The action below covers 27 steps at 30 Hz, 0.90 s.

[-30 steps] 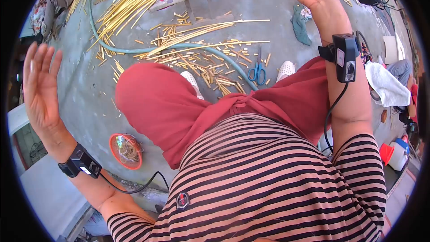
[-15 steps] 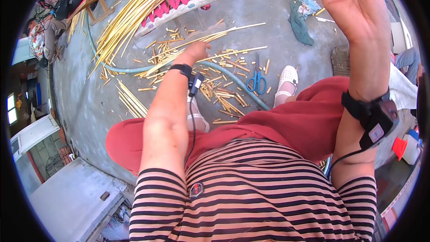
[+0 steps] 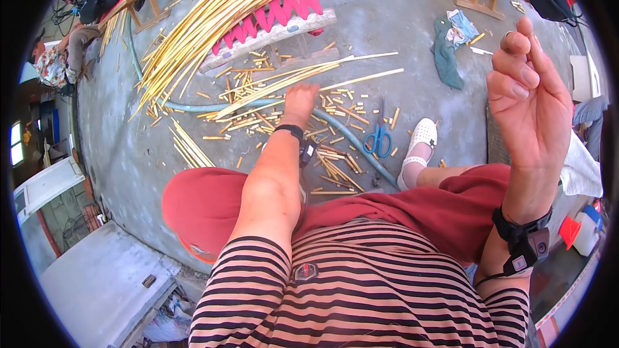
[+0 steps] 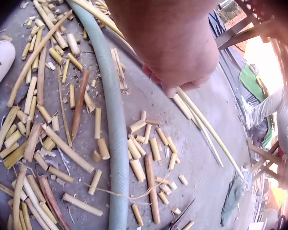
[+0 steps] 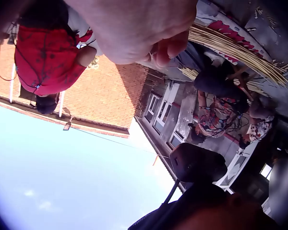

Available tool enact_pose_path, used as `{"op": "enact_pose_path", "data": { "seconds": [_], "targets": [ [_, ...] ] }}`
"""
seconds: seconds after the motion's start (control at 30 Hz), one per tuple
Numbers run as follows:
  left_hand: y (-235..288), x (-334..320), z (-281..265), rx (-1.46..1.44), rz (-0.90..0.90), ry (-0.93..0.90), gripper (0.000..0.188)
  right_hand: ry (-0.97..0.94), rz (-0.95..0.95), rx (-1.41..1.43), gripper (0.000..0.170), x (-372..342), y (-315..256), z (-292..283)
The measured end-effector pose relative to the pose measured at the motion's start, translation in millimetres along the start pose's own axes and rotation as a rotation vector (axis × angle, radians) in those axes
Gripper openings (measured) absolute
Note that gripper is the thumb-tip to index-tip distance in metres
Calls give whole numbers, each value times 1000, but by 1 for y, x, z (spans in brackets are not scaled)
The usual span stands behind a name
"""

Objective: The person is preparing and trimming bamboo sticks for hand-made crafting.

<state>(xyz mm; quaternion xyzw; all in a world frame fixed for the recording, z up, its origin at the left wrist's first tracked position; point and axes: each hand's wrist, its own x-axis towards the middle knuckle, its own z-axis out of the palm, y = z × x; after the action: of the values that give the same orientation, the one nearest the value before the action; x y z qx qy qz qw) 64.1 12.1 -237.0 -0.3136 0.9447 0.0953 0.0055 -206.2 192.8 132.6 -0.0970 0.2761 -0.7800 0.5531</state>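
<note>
My left hand (image 3: 300, 102) reaches down to the floor, palm down, over a few long yellow cane sticks (image 3: 374, 77). In the left wrist view its fingers curl round these sticks (image 4: 206, 124), whose ends stick out past the fingertips. Short cut pieces of cane (image 4: 156, 148) lie scattered beneath and around it. My right hand (image 3: 532, 93) is raised at the right, palm toward me, fingers loosely bent, nothing visible in it. Blue-handled scissors (image 3: 378, 140) lie on the floor right of the left hand.
A pale blue hose (image 3: 351, 140) crosses the floor under the sticks. A large bundle of long canes (image 3: 213, 26) rests over a low bench with pink strips (image 3: 303, 3). A green cloth (image 3: 446, 58) lies at right. Other people (image 5: 221, 110) sit nearby.
My left hand has come from raised at the left side down to the cane sticks and now holds some. My right hand stays raised, a little lower and farther right.
</note>
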Motion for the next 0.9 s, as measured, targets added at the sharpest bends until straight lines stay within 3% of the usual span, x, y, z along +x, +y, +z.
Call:
{"op": "enact_pose_path", "data": {
  "seconds": [0.13,0.37,0.57,0.67,0.8,0.9],
  "targets": [
    [-12,23,-31,-43,126,203,6,20,-17,-63,27,3,8,0],
    [-32,24,-43,-2,-35,78,13,-115,-36,-245,27,-6,19,31],
    [-42,14,-24,-20,-29,-8,14,-142,-33,-421,23,-21,25,43],
    [-41,24,-9,-42,-139,71,20,-109,-15,-429,22,-21,29,35],
    [-28,29,2,78,-366,-111,23,-25,-5,-461,20,-21,40,33],
    [-24,28,6,102,-388,-77,22,8,36,-454,17,-20,45,36]
  ]
}}
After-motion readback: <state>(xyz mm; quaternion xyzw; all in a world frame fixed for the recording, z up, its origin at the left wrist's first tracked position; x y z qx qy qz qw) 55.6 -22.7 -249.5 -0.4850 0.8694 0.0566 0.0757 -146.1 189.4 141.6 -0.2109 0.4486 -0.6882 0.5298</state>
